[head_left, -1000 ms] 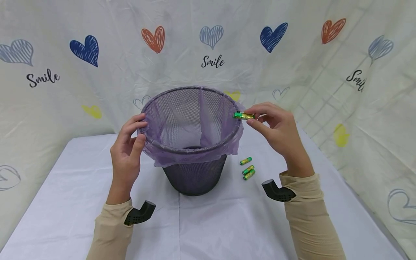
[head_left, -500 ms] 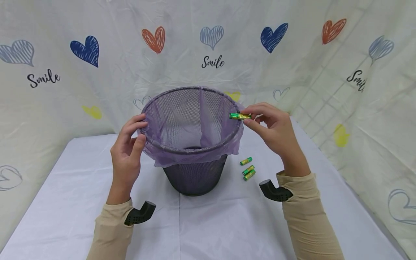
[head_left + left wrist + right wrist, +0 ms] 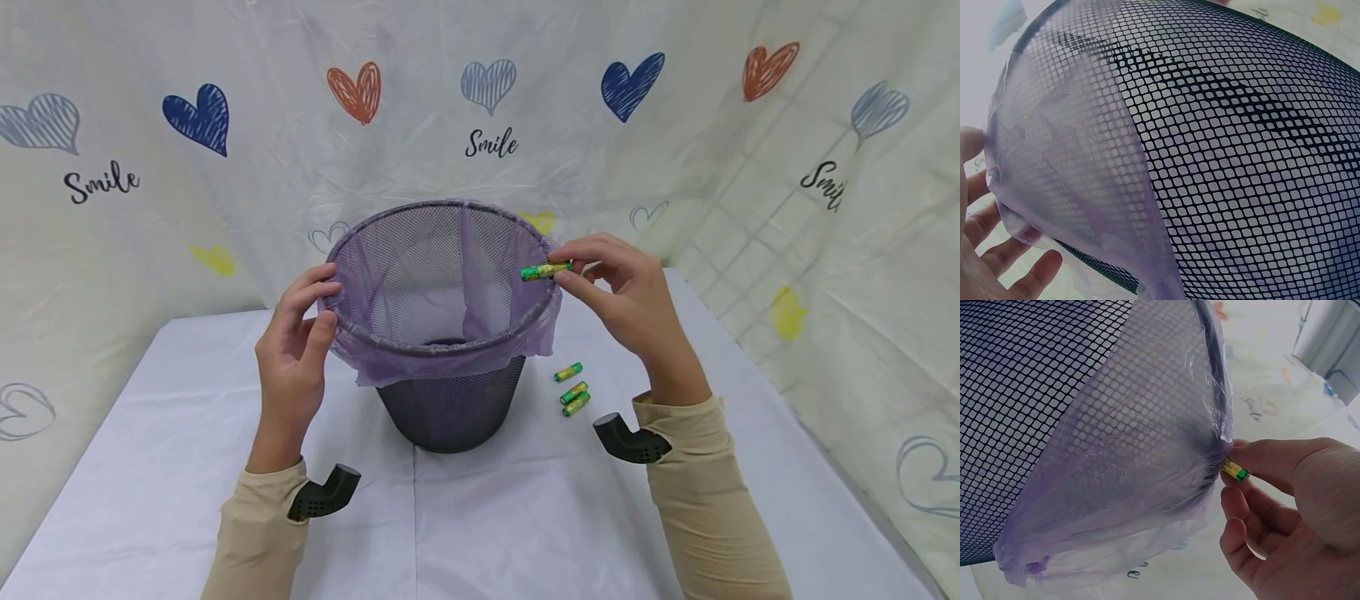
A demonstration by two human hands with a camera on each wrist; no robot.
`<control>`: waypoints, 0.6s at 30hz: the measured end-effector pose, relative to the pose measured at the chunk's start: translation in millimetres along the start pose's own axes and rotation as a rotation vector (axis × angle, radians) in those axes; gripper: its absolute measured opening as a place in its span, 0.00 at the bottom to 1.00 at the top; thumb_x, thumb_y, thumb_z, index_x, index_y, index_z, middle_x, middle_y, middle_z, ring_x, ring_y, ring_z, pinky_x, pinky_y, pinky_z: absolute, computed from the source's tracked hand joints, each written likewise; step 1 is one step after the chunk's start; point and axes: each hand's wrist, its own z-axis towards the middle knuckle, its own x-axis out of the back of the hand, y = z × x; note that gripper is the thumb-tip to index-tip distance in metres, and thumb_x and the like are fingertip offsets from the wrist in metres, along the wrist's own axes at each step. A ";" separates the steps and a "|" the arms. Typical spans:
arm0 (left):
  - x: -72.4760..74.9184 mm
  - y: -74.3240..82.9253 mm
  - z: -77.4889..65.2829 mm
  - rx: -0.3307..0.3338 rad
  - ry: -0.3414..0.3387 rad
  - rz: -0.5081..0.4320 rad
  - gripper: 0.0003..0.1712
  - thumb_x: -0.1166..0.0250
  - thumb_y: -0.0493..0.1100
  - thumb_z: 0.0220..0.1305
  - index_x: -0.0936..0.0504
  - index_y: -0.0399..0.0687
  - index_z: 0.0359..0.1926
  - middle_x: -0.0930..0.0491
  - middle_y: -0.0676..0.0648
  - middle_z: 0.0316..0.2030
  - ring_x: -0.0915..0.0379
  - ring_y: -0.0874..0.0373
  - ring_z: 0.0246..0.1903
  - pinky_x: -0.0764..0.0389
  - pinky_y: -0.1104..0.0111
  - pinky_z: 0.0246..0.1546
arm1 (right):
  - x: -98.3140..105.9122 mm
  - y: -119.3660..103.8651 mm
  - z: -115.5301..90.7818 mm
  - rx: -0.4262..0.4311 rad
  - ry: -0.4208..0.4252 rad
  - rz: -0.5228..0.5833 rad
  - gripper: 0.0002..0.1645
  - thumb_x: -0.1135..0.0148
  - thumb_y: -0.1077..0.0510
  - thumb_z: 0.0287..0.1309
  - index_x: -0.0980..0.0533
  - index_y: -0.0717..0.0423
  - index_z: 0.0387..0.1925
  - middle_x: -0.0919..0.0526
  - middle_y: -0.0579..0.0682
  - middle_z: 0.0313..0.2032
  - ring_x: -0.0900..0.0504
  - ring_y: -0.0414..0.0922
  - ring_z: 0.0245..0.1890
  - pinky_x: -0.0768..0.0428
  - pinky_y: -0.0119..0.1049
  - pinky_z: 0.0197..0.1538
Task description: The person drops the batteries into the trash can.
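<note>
A black mesh wastebasket (image 3: 450, 408), lined with a thin purple bag (image 3: 442, 362) folded over its rim, stands on the table. My left hand (image 3: 292, 350) holds the rim on its left side, the first fingertips over the edge and the thumb lower on the near side. Between the thumb and fingers of my right hand (image 3: 618, 287) is a green and gold battery (image 3: 542, 272), lying nearly level across the right side of the rim. Its green outer end (image 3: 1241, 474) shows in the right wrist view; the bag hides the other end there.
Right of the basket's base, 3 more batteries lie on the table: one battery (image 3: 567, 372) apart, and a pair (image 3: 574, 398) side by side. A pale curtain (image 3: 480, 167) printed with hearts hangs behind. White cloth (image 3: 480, 533) covers the table.
My right hand has moved a little to the left, carrying the battery from the rim's edge further over the opening. The left hand and the wastebasket have stayed put.
</note>
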 end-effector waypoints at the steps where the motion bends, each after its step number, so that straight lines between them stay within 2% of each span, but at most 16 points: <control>1: -0.1 -0.1 0.0 0.001 0.000 0.000 0.17 0.50 0.30 0.63 0.31 0.24 0.52 0.34 0.33 0.59 0.41 0.48 0.63 0.30 0.73 0.54 | -0.2 0.0 0.0 0.000 -0.001 0.002 0.12 0.40 0.73 0.49 0.22 0.70 0.39 0.21 0.58 0.36 0.29 0.39 0.33 0.27 0.23 0.36; 11: 0.2 -0.7 0.0 -0.002 0.001 -0.007 0.17 0.50 0.30 0.63 0.31 0.24 0.51 0.34 0.34 0.59 0.41 0.48 0.64 0.29 0.73 0.53 | -1.2 0.3 -0.5 -0.032 0.009 0.023 0.13 0.40 0.71 0.51 0.23 0.70 0.41 0.21 0.55 0.35 0.27 0.39 0.34 0.25 0.23 0.38; 18: 0.3 -1.4 0.4 -0.012 0.004 -0.019 0.17 0.50 0.30 0.63 0.31 0.23 0.51 0.34 0.33 0.59 0.41 0.47 0.63 0.29 0.73 0.52 | 0.6 2.1 -1.1 -0.031 0.021 0.022 0.15 0.40 0.72 0.50 0.24 0.70 0.42 0.21 0.61 0.39 0.25 0.41 0.35 0.25 0.24 0.39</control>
